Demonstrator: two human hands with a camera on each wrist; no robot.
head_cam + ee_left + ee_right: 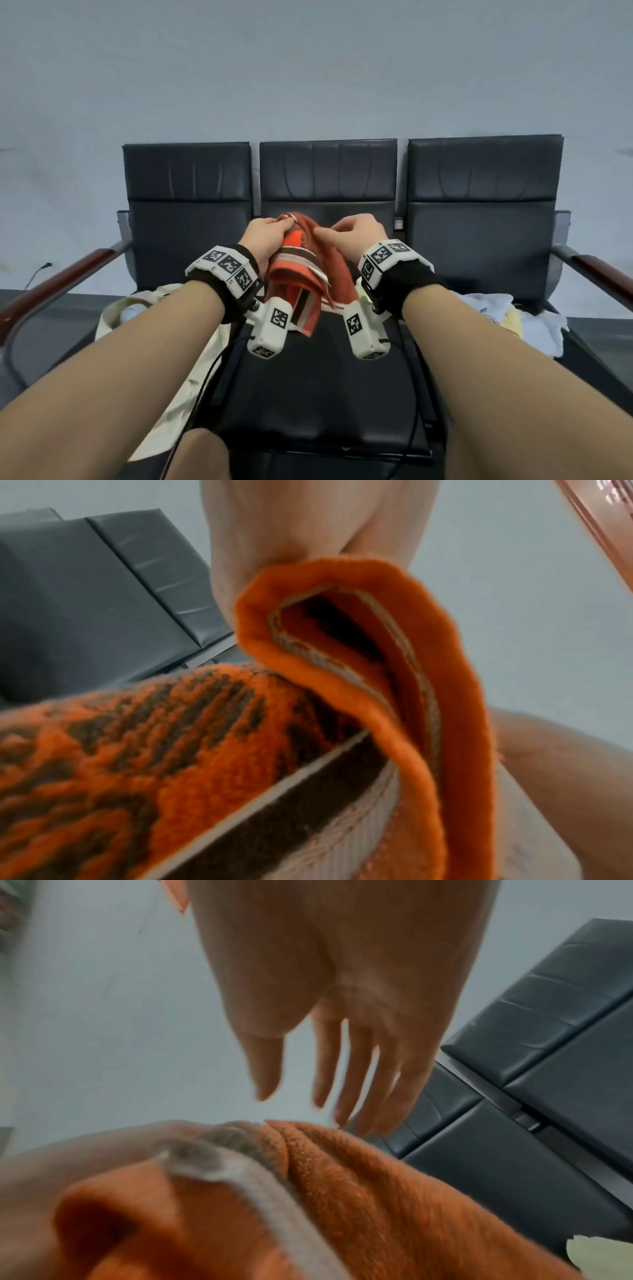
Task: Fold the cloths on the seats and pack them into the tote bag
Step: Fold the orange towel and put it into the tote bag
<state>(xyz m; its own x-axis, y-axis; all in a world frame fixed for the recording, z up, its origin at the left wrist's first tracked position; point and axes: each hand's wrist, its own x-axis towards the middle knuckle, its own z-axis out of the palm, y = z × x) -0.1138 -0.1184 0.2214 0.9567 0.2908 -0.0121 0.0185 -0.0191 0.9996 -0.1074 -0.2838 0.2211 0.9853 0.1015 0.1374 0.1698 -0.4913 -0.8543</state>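
Orange towel held up over the middle seat, partly folded

The left hand [267, 236] pinches the top corner of the orange patterned towel [301, 274], layers doubled over in its grip; the right hand [356, 233] hovers at the other top edge, fingers extended, apparently not clamping. The towel looks soft, light terry that droops, so best taken at corners and hems. The cream tote bag [113, 315] lies on the left seat

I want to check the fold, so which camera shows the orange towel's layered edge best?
The left wrist view: the orange towel fills it, its doubled edge curling open beside the left hand. The head view shows the whole towel, smaller. The right wrist view shows only a blurred surface.
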